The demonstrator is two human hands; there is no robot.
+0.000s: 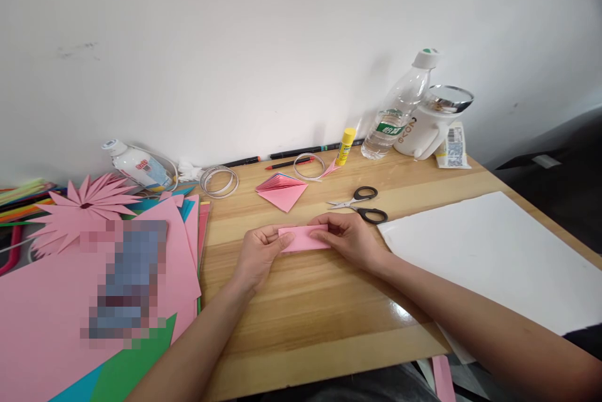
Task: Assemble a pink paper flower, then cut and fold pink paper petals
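Note:
A small pink paper rectangle (pixel 303 239) is held level just above the wooden table, pinched at both ends. My left hand (pixel 261 251) grips its left end, thumb on top and fingers behind. At the other end my right hand (pixel 345 238) does the same, with its thumb pressing the paper's face. Beyond the hands lies a stack of folded pink paper pieces (pixel 282 194), pointed toward me. Black-handled scissors (pixel 362 204) rest with their blades slightly apart, just past my right hand. A yellow glue stick (pixel 345 147) stands upright near the wall.
Pink, green and blue paper sheets (pixel 183 264) cover the left side, with a pink paper flower (pixel 87 204) and a blurred-out object on them. A large white sheet (pixel 493 258) lies at right. A water bottle (pixel 399 107), white mug (pixel 426 126) and tape rolls (pixel 219 182) line the back.

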